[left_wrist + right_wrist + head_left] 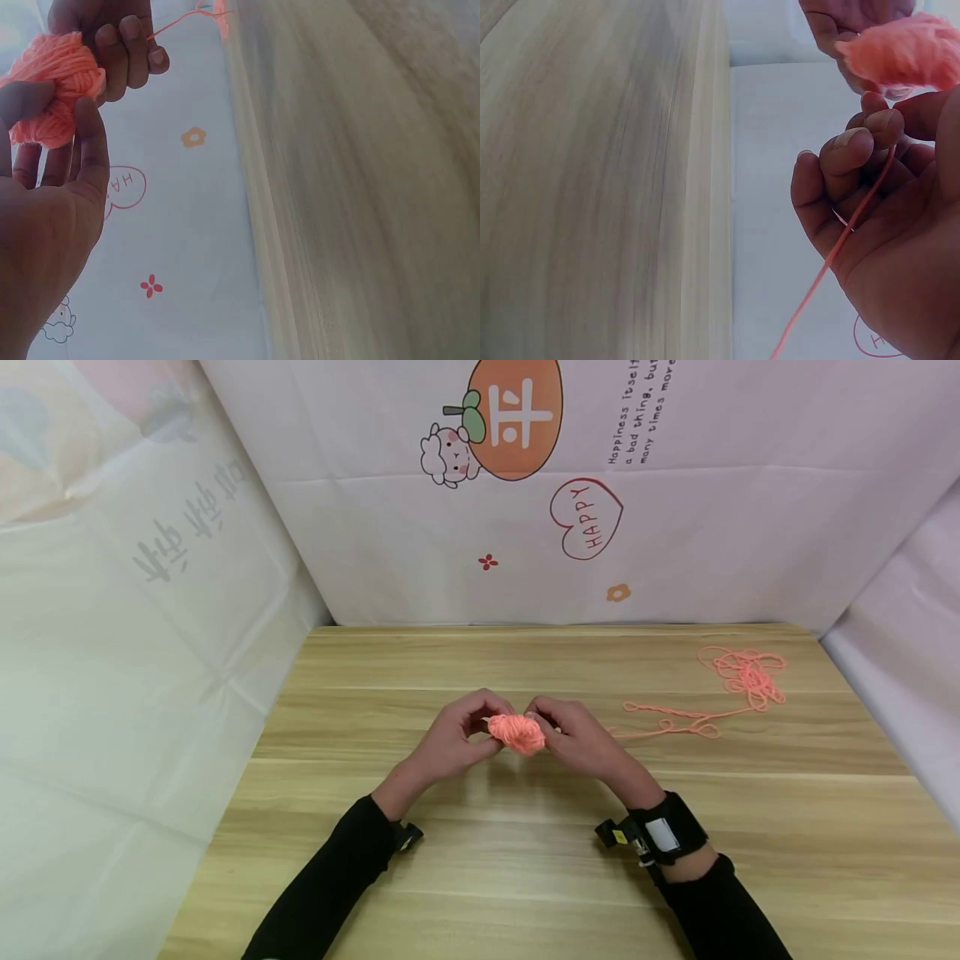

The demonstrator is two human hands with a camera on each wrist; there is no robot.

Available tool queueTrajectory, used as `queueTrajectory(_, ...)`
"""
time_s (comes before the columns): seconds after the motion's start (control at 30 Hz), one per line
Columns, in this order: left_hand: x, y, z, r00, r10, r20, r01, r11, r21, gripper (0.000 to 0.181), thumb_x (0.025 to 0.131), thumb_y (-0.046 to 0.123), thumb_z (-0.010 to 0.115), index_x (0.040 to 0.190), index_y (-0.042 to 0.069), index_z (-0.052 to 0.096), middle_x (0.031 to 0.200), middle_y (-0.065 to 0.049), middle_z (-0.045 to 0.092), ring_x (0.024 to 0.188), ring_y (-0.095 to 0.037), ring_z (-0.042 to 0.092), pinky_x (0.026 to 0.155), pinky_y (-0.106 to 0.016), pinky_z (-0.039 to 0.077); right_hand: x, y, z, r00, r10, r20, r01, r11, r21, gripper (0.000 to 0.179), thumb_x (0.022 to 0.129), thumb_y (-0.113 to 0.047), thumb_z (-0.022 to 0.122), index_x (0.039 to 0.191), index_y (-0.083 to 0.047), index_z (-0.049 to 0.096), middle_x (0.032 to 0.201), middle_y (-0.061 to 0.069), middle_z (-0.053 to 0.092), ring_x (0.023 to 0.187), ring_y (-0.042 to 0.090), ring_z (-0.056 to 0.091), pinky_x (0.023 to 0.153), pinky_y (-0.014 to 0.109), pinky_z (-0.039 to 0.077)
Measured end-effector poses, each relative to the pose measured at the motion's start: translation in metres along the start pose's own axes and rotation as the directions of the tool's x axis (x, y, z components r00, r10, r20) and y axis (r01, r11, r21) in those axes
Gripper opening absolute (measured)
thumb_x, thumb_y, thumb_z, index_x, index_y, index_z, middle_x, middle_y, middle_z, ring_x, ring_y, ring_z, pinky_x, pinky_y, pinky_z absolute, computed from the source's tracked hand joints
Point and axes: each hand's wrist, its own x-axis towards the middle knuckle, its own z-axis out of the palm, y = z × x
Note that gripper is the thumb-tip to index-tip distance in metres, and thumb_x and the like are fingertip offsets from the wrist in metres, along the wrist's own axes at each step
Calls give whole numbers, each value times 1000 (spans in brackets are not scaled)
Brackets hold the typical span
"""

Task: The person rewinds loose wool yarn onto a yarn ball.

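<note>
A small ball of coral yarn (517, 733) is held above the middle of the wooden table. My left hand (459, 737) grips it from the left; in the left wrist view the thumb and fingers close round the ball (56, 90). My right hand (581, 739) is at the ball's right side. In the right wrist view a yarn strand (832, 255) runs between the curled fingers and across the palm of the right hand (885, 195). From there the strand leads toward loose yarn lying on the table.
A tangled heap of the same yarn (750, 678) lies at the table's back right, with looped strands (675, 718) trailing toward my right hand. White printed cloth (405, 543) hangs behind the wooden table (450, 893) and along both sides.
</note>
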Motion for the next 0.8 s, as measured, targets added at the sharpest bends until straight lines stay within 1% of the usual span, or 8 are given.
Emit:
queueTrajectory(0.1,0,2,-1,999,-21,-41,20,1000,-21,23,86,-7,66,107,0,59,106,-12,61,96,-23,61,79,-45,54,0,1,1,1000,6,6,-6,1000,19,23,105,-33,43,95,-22,60,71,-1,51,57,14,43,50,29,38)
queueTrajectory(0.17,0,3,-1,997,-42,-70,40,999,-32,23,87,-7,66,107,-1,58,106,-12,61,97,-24,61,81,-48,53,0,0,2,1000,5,14,-5,1000,31,22,105,-34,43,102,-23,62,71,-1,50,58,14,44,51,30,39)
queueTrajectory(0.27,0,3,-2,991,-78,-111,75,997,-24,23,86,-6,67,107,-1,57,104,-11,61,95,-24,60,79,-52,52,-1,0,3,999,8,40,-10,999,40,24,106,-35,41,110,-24,62,68,-1,49,56,13,43,50,29,40)
queueTrajectory(0.37,0,4,-2,986,-91,-137,91,996,-1,23,87,-5,67,107,-2,56,104,-11,61,92,-23,60,77,-50,53,-1,-1,5,998,15,63,-17,999,34,27,106,-37,38,114,-23,61,65,-1,47,53,13,41,48,28,38)
queueTrajectory(0.5,0,5,-3,982,-87,-165,94,995,35,24,87,-5,67,108,-3,55,105,-12,60,90,-22,59,74,-45,53,-1,-1,7,997,31,66,-32,999,6,30,106,-38,38,111,-22,63,71,-4,54,55,12,43,49,29,40)
queueTrajectory(0.57,0,6,-3,978,-90,-190,103,993,64,24,88,-4,67,108,-2,55,105,-12,60,87,-21,58,73,-44,52,-1,-2,8,997,39,68,-39,999,-6,28,106,-37,40,108,-22,64,74,-5,57,56,12,44,50,29,41)
queueTrajectory(0.67,0,7,-2,966,-98,-239,127,986,111,22,87,-2,68,106,-1,56,103,-10,60,84,-19,56,73,-45,51,-1,-3,10,996,46,78,-44,999,-30,23,105,-33,44,101,-24,64,74,-6,57,57,11,45,52,28,42)
queueTrajectory(0.8,-1,7,-2,946,-119,-300,169,975,146,20,87,-2,68,102,-1,55,106,-9,62,87,-18,59,74,-46,52,-1,-4,12,996,44,83,-41,998,-36,17,104,-28,48,94,-27,62,67,-4,50,57,11,43,52,27,40)
